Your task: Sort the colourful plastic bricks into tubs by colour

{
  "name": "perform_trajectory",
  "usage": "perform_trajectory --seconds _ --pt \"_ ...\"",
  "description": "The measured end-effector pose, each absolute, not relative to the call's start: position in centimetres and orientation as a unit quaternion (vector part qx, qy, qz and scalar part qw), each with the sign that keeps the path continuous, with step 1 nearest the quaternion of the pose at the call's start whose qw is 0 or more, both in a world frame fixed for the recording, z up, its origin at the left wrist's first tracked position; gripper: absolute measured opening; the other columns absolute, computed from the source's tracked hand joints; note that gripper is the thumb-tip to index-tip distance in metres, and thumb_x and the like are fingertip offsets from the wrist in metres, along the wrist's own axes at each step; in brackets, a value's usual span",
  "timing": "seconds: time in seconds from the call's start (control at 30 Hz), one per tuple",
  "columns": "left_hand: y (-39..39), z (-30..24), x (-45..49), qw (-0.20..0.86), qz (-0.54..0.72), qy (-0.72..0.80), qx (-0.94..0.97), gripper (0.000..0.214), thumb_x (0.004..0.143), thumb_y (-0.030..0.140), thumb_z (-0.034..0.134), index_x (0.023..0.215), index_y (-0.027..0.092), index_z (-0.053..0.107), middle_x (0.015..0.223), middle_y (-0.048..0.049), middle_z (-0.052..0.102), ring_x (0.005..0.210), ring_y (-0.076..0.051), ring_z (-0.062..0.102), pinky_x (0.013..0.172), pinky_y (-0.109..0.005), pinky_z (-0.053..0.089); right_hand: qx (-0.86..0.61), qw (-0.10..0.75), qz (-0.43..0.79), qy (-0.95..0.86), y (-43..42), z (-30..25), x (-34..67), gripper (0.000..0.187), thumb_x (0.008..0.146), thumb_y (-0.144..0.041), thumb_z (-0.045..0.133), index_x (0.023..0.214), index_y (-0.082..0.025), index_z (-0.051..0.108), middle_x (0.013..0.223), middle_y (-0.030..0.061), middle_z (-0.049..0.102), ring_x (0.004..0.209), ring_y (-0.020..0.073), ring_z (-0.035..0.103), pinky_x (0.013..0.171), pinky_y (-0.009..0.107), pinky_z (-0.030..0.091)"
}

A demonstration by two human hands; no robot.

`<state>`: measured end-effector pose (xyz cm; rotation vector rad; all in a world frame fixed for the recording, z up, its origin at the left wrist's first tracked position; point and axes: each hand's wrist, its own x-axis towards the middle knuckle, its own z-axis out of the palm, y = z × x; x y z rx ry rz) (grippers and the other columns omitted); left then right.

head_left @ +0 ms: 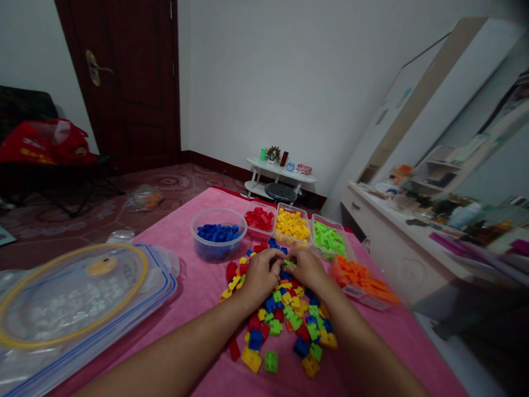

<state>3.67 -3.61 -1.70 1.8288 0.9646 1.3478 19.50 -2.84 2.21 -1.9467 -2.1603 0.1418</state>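
A mixed heap of toy building bricks (288, 300) in red, yellow, blue and green lies on the pink cloth. Over its far part, my left hand (263, 274) has its fingers curled together; whatever is in them is hidden. Close beside it, my right hand (306, 268) is closed, with a green brick (290, 263) showing at its fingertips. Beyond the hands stand a round tub of blue bricks (219, 232) and clear boxes of red bricks (259, 219), yellow bricks (292, 224) and green bricks (329, 238). Orange bricks (363, 279) fill a box right of my right forearm.
A clear zip bag with a yellow-rimmed round lid (144, 259) covers the left of the pink-covered table (177, 298). A white dresser (405, 248) runs along the right. Farther off are a low white stand (281, 168), a dark stool (280, 192) and a door (124, 82).
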Motion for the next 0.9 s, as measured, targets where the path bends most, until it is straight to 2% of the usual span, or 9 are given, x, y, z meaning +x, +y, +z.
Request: perform_trajectory --seconds 0.2,0.37,0.43,0.57,0.77,0.83,0.9 --pt "-3.8 -1.3 3.6 0.326 0.509 0.378 0.701 0.022 0.078 0.007 0.05 0.088 0.018 0.067 0.083 -0.0008 0.069 0.079 -0.014 0.062 0.074 -0.024 0.045 -0.688 0.201 0.058 -0.695 -2.0 2.8 20.6 0.015 0.073 -0.032 0.065 0.075 -0.017 0.063 0.071 0.001 0.064 0.065 0.0137 0.056 0.056 0.022 0.033" --pt "-3.8 -1.2 3.6 0.325 0.512 0.372 0.703 0.023 0.078 0.006 0.05 0.087 0.018 0.067 0.084 -0.0009 0.069 0.08 -0.014 0.062 0.075 -0.024 0.045 -0.701 0.086 0.012 -0.708 -3.3 2.8 20.2 0.017 0.067 -0.033 0.069 0.071 -0.019 0.061 0.07 0.0021 0.063 0.068 0.016 0.055 0.053 0.024 0.025" --pt "-3.8 -1.4 3.6 0.318 0.511 0.369 0.708 0.024 0.077 0.005 0.049 0.085 0.018 0.068 0.084 -0.0009 0.068 0.08 -0.014 0.061 0.075 -0.024 0.044 -0.7 0.074 -0.005 -0.71 -3.9 2.6 19.8 0.015 0.066 -0.028 0.069 0.075 -0.019 0.061 0.072 0.0027 0.063 0.07 0.0164 0.056 0.054 0.024 0.025" --pt "-3.7 -1.5 3.5 0.308 0.508 0.373 0.713 0.025 0.076 0.004 0.049 0.083 0.018 0.068 0.083 -0.0011 0.067 0.08 -0.014 0.061 0.075 -0.024 0.044 -0.689 0.113 0.029 -0.716 -4.2 2.9 19.9 0.015 0.064 -0.015 0.064 0.078 -0.018 0.061 0.066 -0.0002 0.061 0.063 0.0133 0.055 0.054 0.022 0.028" --pt "-3.8 -1.3 3.5 0.313 0.504 0.373 0.713 0.025 0.076 0.004 0.049 0.082 0.018 0.068 0.084 -0.001 0.067 0.081 -0.014 0.061 0.076 -0.024 0.044 -0.718 0.149 0.146 -0.664 -2.5 5.6 23.4 0.016 0.066 -0.015 0.065 0.081 -0.017 0.059 0.053 -0.0031 0.06 0.049 0.0134 0.056 0.047 0.021 0.034" --pt "-3.8 -1.3 3.5 0.317 0.503 0.373 0.712 0.024 0.077 0.005 0.049 0.082 0.018 0.068 0.084 -0.0012 0.067 0.081 -0.014 0.061 0.075 -0.024 0.044 -0.75 0.159 0.131 -0.628 -1.3 6.8 25.5 0.018 0.067 -0.015 0.065 0.084 -0.017 0.059 0.052 -0.002 0.061 0.049 0.0149 0.059 0.047 0.021 0.036" --pt "-3.8 -1.3 3.5 0.319 0.502 0.372 0.713 0.024 0.077 0.005 0.049 0.082 0.018 0.068 0.084 -0.0013 0.067 0.081 -0.014 0.061 0.075 -0.025 0.044 -0.777 0.176 0.058 -0.602 -0.2 7.9 27.8 0.018 0.068 -0.018 0.067 0.085 -0.016 0.061 0.058 0.0008 0.063 0.056 0.0168 0.062 0.051 0.023 0.04"
